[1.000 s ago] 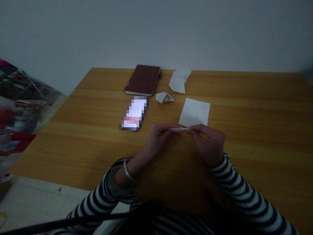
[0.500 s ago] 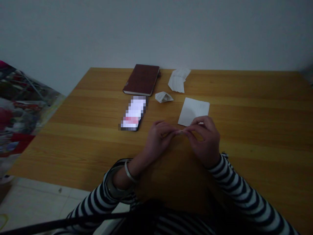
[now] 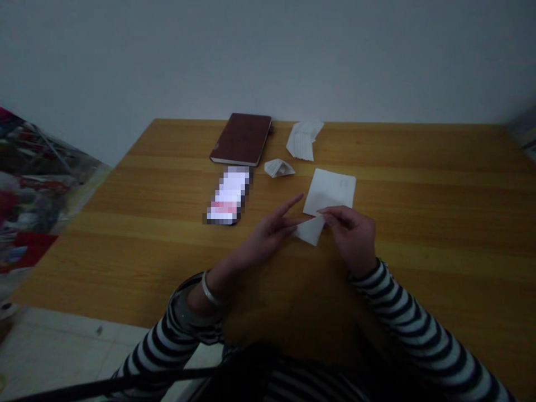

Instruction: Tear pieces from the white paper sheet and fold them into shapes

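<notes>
1. Right hand (image 3: pixel 355 237): fingers pinch the upper corner of the slip (image 3: pixel 310 231).
2. Left hand (image 3: pixel 268 235): index finger extends; other fingers apparently hold the slip's left end.
3. The slip is between both hands, over the desk (image 3: pixel 422 190), near the pad (image 3: pixel 330 188).

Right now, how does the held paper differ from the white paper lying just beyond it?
The held paper is pinched in the right hand; the lying paper rests flat on the table. The held paper's visible part looks smaller than the lying paper's. Both are white.
</notes>
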Tool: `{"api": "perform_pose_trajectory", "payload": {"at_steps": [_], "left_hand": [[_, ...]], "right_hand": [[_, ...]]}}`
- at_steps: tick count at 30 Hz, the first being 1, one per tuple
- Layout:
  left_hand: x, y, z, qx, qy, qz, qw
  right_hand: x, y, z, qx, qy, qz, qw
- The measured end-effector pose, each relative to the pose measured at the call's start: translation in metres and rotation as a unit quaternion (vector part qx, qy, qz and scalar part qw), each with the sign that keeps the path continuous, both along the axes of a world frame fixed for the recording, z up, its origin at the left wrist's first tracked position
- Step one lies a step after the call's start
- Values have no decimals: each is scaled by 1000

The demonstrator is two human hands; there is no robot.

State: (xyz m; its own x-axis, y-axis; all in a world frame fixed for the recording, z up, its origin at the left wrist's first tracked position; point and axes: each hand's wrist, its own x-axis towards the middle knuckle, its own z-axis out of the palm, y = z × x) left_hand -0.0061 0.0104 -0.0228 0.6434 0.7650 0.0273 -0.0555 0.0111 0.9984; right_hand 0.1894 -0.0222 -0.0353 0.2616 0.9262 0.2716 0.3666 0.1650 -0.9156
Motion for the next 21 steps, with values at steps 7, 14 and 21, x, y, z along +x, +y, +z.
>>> {"api": "perform_pose_trajectory", "payload": {"at_steps": [7,14,21], "left_hand": [[8,-3,-1,-18,57,46,997],[13,-10,-10,193,164,237,938],[16,-21,-12,282,207,176,920]], "right_hand": [[-3,3,-12,-52,185,25,981],[-16,-3,-15,-53,160,27,985],[-30,-10,-15,-44,123,79,988]]}}
